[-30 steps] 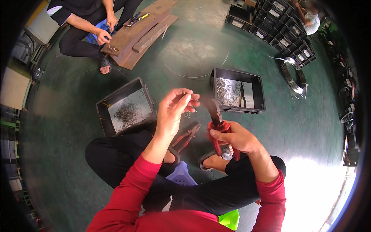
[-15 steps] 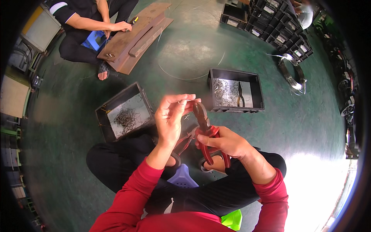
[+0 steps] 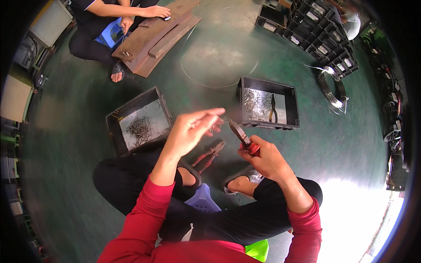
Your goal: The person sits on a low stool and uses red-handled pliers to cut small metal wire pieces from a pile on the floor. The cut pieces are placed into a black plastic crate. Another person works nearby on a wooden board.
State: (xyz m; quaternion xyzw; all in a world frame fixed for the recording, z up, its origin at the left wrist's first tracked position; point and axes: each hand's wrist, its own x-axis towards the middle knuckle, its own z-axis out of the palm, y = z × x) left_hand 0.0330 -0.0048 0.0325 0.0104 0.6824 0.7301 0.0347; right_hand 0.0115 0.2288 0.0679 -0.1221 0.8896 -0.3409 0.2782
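Observation:
My right hand [image 3: 268, 158] is closed round the red handles of a pair of pliers [image 3: 241, 134], jaws pointing up and left. A short bent wire [image 3: 226, 120] stands at the jaw tips, close to my left fingertips. My left hand [image 3: 189, 129] is partly curled, its index finger stretched towards the pliers. Thin wire pieces [image 3: 214, 129] show between its fingers, though motion blurs them. A second pair of red-handled pliers [image 3: 210, 157] lies on the floor between my feet.
A black crate [image 3: 115, 139] with bent wire pieces stands at left; another crate [image 3: 293, 105] at right holds wire pieces and pliers [image 3: 272, 109]. A wire coil [image 3: 326, 85] lies near stacked crates [image 3: 316, 33]. Across from me, a person works at a rusty steel beam [image 3: 147, 65].
My left fingers have parted from the wire at the jaws. My right hand has turned the pliers and moved slightly right. The other person's hand has shifted along the beam.

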